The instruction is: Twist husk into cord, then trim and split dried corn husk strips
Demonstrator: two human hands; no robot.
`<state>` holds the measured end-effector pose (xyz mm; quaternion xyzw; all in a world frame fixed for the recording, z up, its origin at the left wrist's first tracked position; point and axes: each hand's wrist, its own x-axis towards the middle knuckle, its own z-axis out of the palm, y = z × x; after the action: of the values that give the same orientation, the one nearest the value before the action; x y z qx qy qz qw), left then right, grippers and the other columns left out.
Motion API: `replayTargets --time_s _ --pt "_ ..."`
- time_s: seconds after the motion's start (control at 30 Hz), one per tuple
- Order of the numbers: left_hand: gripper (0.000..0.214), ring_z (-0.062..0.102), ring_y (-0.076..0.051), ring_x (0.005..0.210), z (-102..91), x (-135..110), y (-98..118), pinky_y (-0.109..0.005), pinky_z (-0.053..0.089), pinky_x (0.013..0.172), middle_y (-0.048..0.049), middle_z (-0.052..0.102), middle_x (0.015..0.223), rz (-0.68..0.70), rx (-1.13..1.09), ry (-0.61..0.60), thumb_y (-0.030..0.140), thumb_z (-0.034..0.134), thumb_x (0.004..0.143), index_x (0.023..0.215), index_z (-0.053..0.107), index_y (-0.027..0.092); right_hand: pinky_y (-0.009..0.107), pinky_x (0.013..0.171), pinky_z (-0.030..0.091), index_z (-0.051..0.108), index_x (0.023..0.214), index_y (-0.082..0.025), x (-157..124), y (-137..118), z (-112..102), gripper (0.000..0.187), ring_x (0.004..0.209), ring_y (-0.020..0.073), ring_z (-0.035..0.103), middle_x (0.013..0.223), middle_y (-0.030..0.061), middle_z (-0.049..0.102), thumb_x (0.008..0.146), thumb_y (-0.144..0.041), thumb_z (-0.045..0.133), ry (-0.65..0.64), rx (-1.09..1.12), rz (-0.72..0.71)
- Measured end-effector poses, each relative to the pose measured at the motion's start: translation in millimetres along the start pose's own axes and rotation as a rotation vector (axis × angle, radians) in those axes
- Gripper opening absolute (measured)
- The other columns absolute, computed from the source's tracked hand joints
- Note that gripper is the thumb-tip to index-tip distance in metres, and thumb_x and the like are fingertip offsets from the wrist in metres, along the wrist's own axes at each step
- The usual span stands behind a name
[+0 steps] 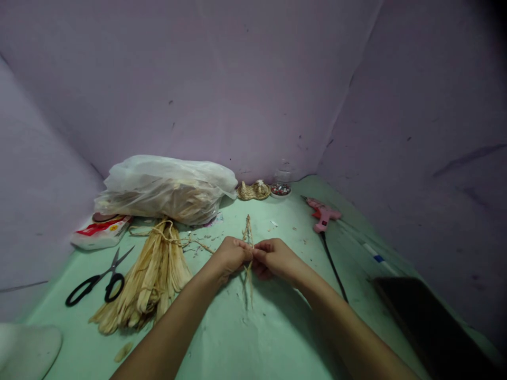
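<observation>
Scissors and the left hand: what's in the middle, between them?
In the head view, a bundle of dried, pale strips lies between the scissors and the left hand, with a thin cord stretching toward the hand.

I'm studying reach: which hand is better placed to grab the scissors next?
Likely the left hand: the scissors lie on its side, beyond the bundled strips; the right hand is farther. Both grip the strand.
</observation>
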<state>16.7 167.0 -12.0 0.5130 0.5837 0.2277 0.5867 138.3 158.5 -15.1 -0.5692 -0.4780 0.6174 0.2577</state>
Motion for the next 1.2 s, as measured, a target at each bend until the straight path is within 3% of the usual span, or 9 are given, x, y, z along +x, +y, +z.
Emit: replayTargets --time_s 0.07,0.23,0.43,0.6,0.83,1.03,1.1,1.2 --pt "0.005 0.020 -0.005 0.032 -1.3 0 1 -0.021 0.013 0.037 0.0076 0.031 0.032 0.020 0.042 0.001 0.017 0.048 0.055 0.053 0.052 0.015 0.018 0.036 0.038 0.050 0.056 -0.014 6 7 -3 0.014 0.033 0.0064 0.042 0.040 -0.0043 0.045 0.069 -0.010 0.047 0.031 -0.010 -0.023" --pt "0.006 0.028 -0.006 0.039 -4.5 3 0 -0.021 0.019 0.041 0.0049 0.037 0.039 0.107 0.208 0.056 0.015 0.049 0.053 0.049 0.054 0.013 0.016 0.032 0.034 0.050 0.055 -0.015 13 13 -8 0.009 0.032 0.0052 0.037 0.037 -0.0066 0.040 0.062 -0.011 0.048 0.094 0.007 -0.027" --pt "0.011 0.038 -0.010 0.047 -5.7 3 -5 -0.024 0.024 0.047 0.0016 0.046 0.045 0.213 0.420 0.148 0.016 0.049 0.055 0.047 0.057 0.015 0.017 0.031 0.035 0.046 0.052 -0.016 9 10 -4 0.010 0.032 0.0050 0.033 0.037 -0.0072 0.039 0.061 -0.015 0.049 0.075 0.055 0.039" --pt "0.017 0.051 -0.015 0.055 -5.4 -7 3 -0.025 0.030 0.050 -0.0045 0.061 0.056 0.224 0.733 0.242 0.022 0.049 0.062 0.059 0.065 0.016 0.016 0.028 0.029 0.044 0.046 -0.016 8 9 -7 0.015 0.028 0.0045 0.031 0.033 -0.0068 0.038 0.060 -0.014 0.049 0.041 0.048 0.083" --pt "0.026 0.060 -0.025 0.071 18.8 -38 14 -0.032 0.039 0.060 -0.0129 0.066 0.075 0.252 0.968 0.265 0.025 0.043 0.073 0.078 0.067 0.018 0.016 0.028 0.022 0.043 0.044 -0.015 6 10 -9 0.016 0.028 0.0041 0.029 0.032 -0.0057 0.036 0.059 -0.013 0.047 0.034 0.058 0.066" --pt "0.034 0.062 -0.027 0.077 44.6 -48 4 -0.034 0.041 0.064 -0.0163 0.066 0.082 0.339 1.125 0.179 0.007 0.039 0.068 0.092 0.063 0.014 0.018 0.029 0.015 0.044 0.046 -0.015 3 8 -11 0.014 0.029 0.0033 0.025 0.034 -0.0068 0.033 0.059 -0.016 0.048 -0.010 0.075 0.052" --pt "0.034 0.061 -0.027 0.077 44.4 -49 4 -0.034 0.040 0.063 -0.0166 0.066 0.083 0.359 1.149 0.124 0.007 0.040 0.068 0.092 0.064 0.013 0.018 0.029 0.015 0.045 0.049 -0.015 3 8 -12 0.012 0.029 0.0034 0.025 0.035 -0.0070 0.034 0.060 -0.017 0.049 -0.041 0.081 0.051" --pt "0.024 0.061 -0.026 0.072 28.5 -51 15 -0.031 0.037 0.058 -0.0140 0.067 0.075 0.324 1.124 0.049 0.021 0.045 0.073 0.080 0.067 0.015 0.018 0.030 0.015 0.046 0.052 -0.015 3 9 -14 0.010 0.030 0.0031 0.024 0.036 -0.0077 0.034 0.060 -0.018 0.049 -0.090 0.097 0.042"
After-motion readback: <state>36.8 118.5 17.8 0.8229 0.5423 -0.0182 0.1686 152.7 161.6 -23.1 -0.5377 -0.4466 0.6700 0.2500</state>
